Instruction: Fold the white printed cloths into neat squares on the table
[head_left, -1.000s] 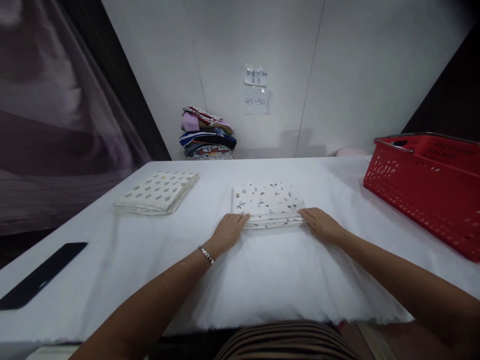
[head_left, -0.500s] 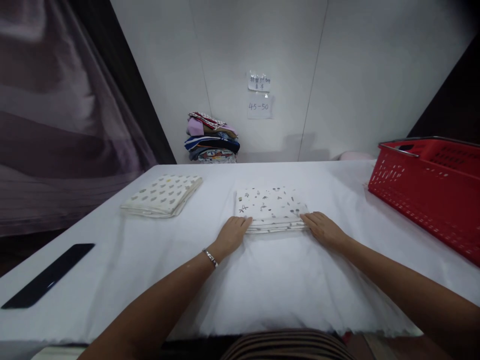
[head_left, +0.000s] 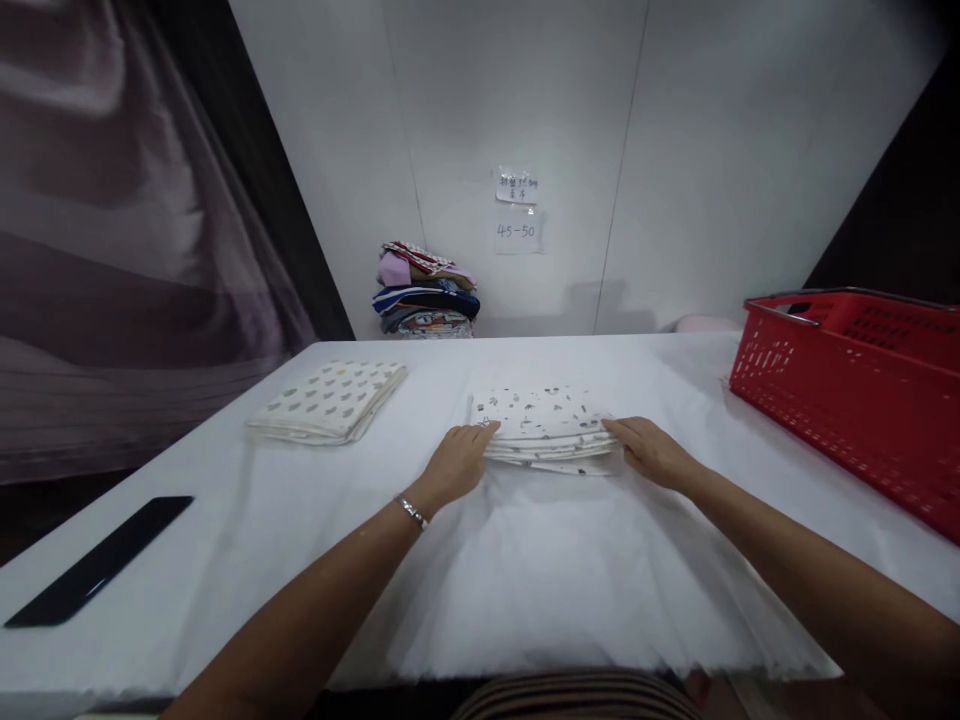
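Observation:
A folded white cloth with small dark prints (head_left: 541,418) lies on the white-covered table (head_left: 525,580) in front of me. My left hand (head_left: 454,464), a bracelet on its wrist, grips the cloth's near left corner with the thumb on top. At the near right corner my right hand (head_left: 649,451) holds it the same way. The near edge of the cloth is raised a little off the table and its layers show.
A second folded cloth with grey prints (head_left: 331,400) lies to the left. A red plastic basket (head_left: 847,395) stands at the right. A pile of coloured clothes (head_left: 424,291) sits by the back wall under paper notes (head_left: 517,210). A flat black object (head_left: 97,560) lies near the left edge.
Both hands have closed on the near corners of the printed cloth and its near edge has come up slightly. The view has tilted a little.

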